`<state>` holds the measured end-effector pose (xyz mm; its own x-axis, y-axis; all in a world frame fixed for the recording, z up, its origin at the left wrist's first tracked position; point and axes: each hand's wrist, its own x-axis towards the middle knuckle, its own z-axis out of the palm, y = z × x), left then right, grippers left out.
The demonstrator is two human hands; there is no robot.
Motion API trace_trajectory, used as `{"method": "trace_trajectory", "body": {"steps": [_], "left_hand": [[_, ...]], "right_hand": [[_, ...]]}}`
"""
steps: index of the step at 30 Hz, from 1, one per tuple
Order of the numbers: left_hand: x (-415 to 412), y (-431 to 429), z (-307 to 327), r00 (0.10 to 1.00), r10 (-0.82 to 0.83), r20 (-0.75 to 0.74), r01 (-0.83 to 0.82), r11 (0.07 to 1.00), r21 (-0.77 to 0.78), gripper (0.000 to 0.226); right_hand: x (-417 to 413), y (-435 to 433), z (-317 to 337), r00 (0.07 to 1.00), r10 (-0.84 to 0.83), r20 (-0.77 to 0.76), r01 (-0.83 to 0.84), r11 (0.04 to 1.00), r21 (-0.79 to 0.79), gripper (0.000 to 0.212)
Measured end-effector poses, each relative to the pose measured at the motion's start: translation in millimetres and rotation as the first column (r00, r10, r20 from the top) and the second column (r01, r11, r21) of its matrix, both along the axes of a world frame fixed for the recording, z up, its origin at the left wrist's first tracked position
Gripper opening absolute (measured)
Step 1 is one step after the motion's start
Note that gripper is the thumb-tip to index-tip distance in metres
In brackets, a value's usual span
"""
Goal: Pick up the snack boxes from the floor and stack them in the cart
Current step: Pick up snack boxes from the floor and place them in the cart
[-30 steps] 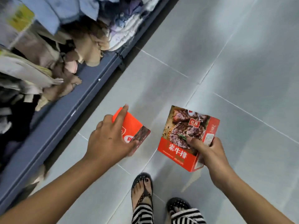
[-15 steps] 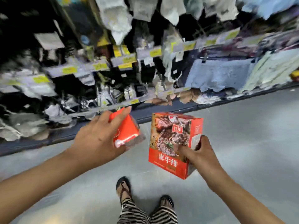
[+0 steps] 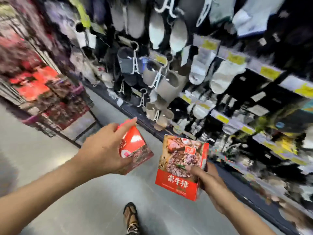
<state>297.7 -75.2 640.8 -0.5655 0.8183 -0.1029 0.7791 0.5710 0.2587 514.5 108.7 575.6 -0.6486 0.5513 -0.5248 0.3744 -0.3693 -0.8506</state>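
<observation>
My left hand (image 3: 103, 148) grips a red snack box (image 3: 133, 146) from above, tilted, at centre frame. My right hand (image 3: 208, 177) holds a second red snack box (image 3: 181, 167) upright by its lower right side; its front shows a meat picture and white lettering. Both boxes are in the air at about waist height, a short gap between them. At the far left stands the wire cart (image 3: 50, 106), blurred, with several red boxes stacked inside.
A shelf rack (image 3: 186, 73) hung with slippers and socks fills the right and top, its dark base running diagonally beside me. Grey floor (image 3: 42, 160) lies between me and the cart. One sandalled foot (image 3: 131, 217) shows at the bottom.
The view has swung up and left from the floor to the shelves, and the cart has come into sight. Both hands keep their boxes, carried along with the turn.
</observation>
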Motion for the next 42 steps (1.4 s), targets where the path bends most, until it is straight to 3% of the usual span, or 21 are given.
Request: {"method": "trace_trajectory", "body": {"steps": [5, 10, 14, 19, 23, 31, 36, 40, 42], "left_hand": [[-82, -99, 23, 0.969, 0.22, -0.109, -0.221, 0.975, 0.01, 0.098], [-141, -183, 30, 0.888, 0.444, -0.118, -0.444, 0.895, 0.027, 0.094], [-182, -218, 23, 0.847, 0.522, -0.105, -0.519, 0.853, 0.053, 0.094], [-260, -218, 15, 0.788, 0.608, -0.1, -0.611, 0.792, 0.005, 0.099], [-333, -193, 14, 0.728, 0.681, -0.077, -0.679, 0.732, 0.047, 0.111], [-499, -144, 11, 0.678, 0.713, -0.178, -0.725, 0.689, 0.0, 0.108], [-563, -136, -1, 0.611, 0.781, -0.129, -0.784, 0.62, 0.039, 0.108], [-600, -142, -5, 0.6, 0.795, -0.091, -0.796, 0.604, 0.033, 0.109], [-618, -150, -9, 0.619, 0.781, -0.084, -0.784, 0.62, -0.008, 0.108]], "right_hand": [[-144, -52, 17, 0.965, 0.239, -0.108, -0.245, 0.968, -0.051, 0.043], [-250, -90, 24, 0.916, 0.378, -0.131, -0.396, 0.904, -0.162, 0.067], [-329, -95, 21, 0.851, 0.505, -0.146, -0.524, 0.794, -0.308, 0.072], [-440, -90, 17, 0.772, 0.593, -0.228, -0.635, 0.722, -0.275, 0.091], [-540, -79, 10, 0.723, 0.639, -0.263, -0.691, 0.658, -0.3, 0.081], [-734, -31, -15, 0.632, 0.771, -0.085, -0.751, 0.581, -0.313, 0.081], [-816, -24, -16, 0.501, 0.863, -0.07, -0.833, 0.459, -0.308, 0.03], [-869, -39, -17, 0.419, 0.904, -0.083, -0.896, 0.396, -0.201, 0.063], [-892, -47, -19, 0.42, 0.904, -0.078, -0.898, 0.401, -0.179, 0.052]]}}
